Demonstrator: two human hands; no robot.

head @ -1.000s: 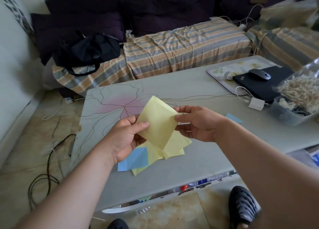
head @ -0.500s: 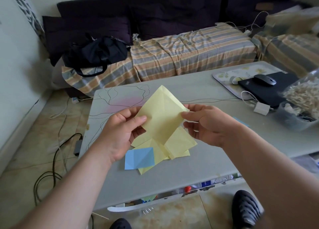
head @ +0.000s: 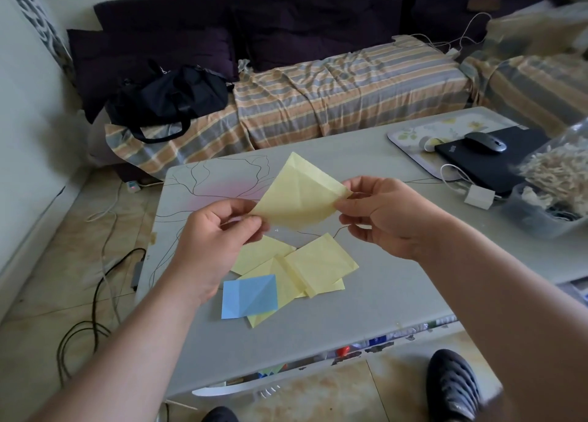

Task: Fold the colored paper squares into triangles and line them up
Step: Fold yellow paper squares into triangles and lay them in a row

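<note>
Pinching 1 yellow sheet (head: 299,196) w/ both hands, left (head: 219,231), right (head: 381,215); 1 blue square (head: 249,296) on table (head: 397,294).

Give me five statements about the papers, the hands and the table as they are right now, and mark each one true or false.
1. Both hands hold one yellow paper above the table. True: the left hand pinches its left corner, the right hand its right corner.
2. The blue paper lies on the floor. False: it lies on the table, partly over the yellow papers.
3. The held paper lies pressed flat on the tabletop. False: it is raised clear of it.
4. A computer mouse sits on a black laptop. True.
5. The black bag stands on the table. False: it rests on the striped sofa.
</note>
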